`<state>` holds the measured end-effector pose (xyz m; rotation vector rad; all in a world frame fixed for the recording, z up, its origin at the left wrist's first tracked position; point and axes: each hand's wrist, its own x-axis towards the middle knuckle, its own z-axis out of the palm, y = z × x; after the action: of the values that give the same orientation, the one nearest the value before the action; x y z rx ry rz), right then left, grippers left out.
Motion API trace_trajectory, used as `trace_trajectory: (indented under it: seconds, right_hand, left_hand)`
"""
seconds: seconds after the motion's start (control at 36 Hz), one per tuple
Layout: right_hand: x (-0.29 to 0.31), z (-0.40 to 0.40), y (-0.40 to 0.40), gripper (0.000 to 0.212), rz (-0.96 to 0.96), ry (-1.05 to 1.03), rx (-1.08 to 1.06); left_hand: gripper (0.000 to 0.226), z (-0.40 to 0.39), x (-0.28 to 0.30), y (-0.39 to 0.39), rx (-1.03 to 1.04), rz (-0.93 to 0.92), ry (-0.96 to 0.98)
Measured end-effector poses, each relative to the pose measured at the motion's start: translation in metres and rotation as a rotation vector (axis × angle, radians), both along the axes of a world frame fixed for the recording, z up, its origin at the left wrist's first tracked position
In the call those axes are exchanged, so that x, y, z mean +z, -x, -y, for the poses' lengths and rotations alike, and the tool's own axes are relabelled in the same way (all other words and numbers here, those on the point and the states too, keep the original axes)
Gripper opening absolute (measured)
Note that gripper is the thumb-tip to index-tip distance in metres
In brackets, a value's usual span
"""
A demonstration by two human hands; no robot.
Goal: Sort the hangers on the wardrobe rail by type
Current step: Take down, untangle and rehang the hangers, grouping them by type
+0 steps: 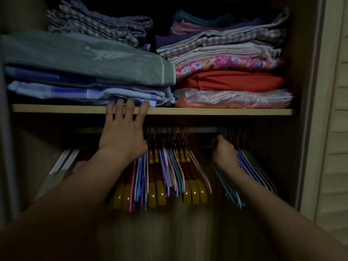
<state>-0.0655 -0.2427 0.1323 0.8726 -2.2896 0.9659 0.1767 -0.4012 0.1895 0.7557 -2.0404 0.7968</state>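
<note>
A metal rail [203,130] runs under the wooden shelf [207,111]. In the middle hangs a mixed bunch: thick brown wooden hangers [194,193] between thin coloured plastic-coated hangers [169,174]. Further right hangs a separate bunch of thin coloured hangers [252,166]. My left hand [123,132] reaches up with straight fingers, its fingertips resting on the shelf's front edge. My right hand [225,153] is curled round the left side of the right-hand bunch of thin hangers, just below the rail.
Folded bedding and clothes [90,66] are stacked on the shelf, with a red and floral pile [231,76] on the right. Pale garments [62,166] hang at the far left. The wardrobe's side wall [308,110] stands at the right. The scene is dim.
</note>
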Motion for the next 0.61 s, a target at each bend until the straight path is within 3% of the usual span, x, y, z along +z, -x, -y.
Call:
trace_trajectory:
  seconds: [0.19, 0.31, 0.39, 0.44, 0.53, 0.58, 0.61]
  right_hand:
    - [-0.039, -0.048, -0.029, 0.026, 0.050, -0.018, 0.023]
    - [-0.060, -0.091, -0.045, 0.017, 0.180, -0.023, 0.066]
    - [-0.086, -0.125, -0.050, 0.014, 0.324, -0.022, 0.116]
    - [-0.106, -0.146, -0.054, 0.016, 0.414, -0.015, 0.138]
    - [-0.127, -0.167, -0.059, 0.024, 0.537, 0.031, 0.205]
    - [-0.141, -0.183, -0.064, 0.022, 0.639, 0.077, 0.245]
    - [-0.147, -0.191, -0.067, 0.020, 0.683, 0.091, 0.270]
  left_hand:
    - [0.108, -0.012, 0.001, -0.001, -0.017, 0.004, -0.082]
    - [0.097, -0.038, -0.028, -0.004, -0.290, -0.180, -0.264]
    - [0.068, -0.088, -0.090, -0.005, -0.630, -0.327, -0.536]
    - [0.048, -0.119, -0.148, -0.003, -0.754, -0.276, -0.725]
    - [0.023, -0.148, -0.232, 0.010, -0.743, -0.222, -1.210]
    - [0.023, -0.169, -0.279, 0.014, -0.691, -0.157, -1.557]
    - [0.032, -0.176, -0.301, 0.014, -0.604, -0.073, -1.611]
